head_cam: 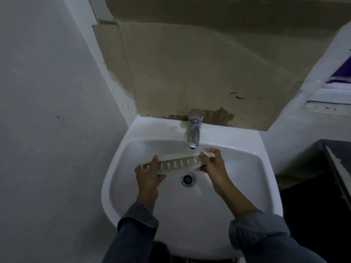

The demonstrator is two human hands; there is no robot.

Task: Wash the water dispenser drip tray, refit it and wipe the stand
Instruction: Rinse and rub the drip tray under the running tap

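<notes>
Both hands grip drip tray (177,164) ends, left hand (147,174), right hand (214,166); long axis crosswise under tap (193,128).

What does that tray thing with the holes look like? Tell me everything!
The drip tray is a long, narrow, pale piece that looks like plastic, with a row of oval slots along its face. It is held tilted over the white sink, just below the tap and above the drain. The left hand grips one end, the right hand the other.
</notes>
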